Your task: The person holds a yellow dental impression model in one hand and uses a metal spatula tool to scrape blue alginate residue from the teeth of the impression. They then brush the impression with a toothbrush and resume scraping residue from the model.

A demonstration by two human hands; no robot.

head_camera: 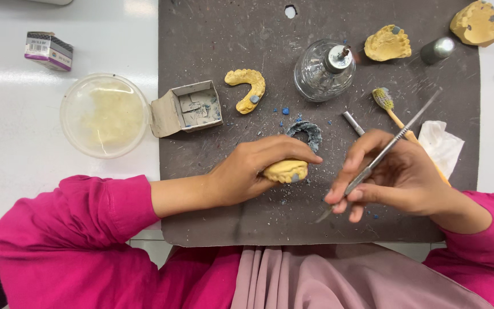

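Your left hand (247,171) clasps the yellow dental cast (286,170) near the front edge of the grey work mat (212,34). Your right hand (398,174) pinches a metal carving tool (381,154), its long axis slanting down-left, its tip just right of the cast.

A mat (212,34) lies on the desk (7,114), reaching its near edge. Off the mat's left edge sit a round lidded dish (104,114) and, farther back, a small box (48,50). An open carton (185,107) rests on the mat's left edge, a dental cast (248,88) just right of it. A glass burner (322,70) stands mid-mat toward the far edge, two more casts (387,43) (475,23) and a metal cap (437,50) to its right. A brush (385,102) and a tissue (440,146) lie near the right edge.
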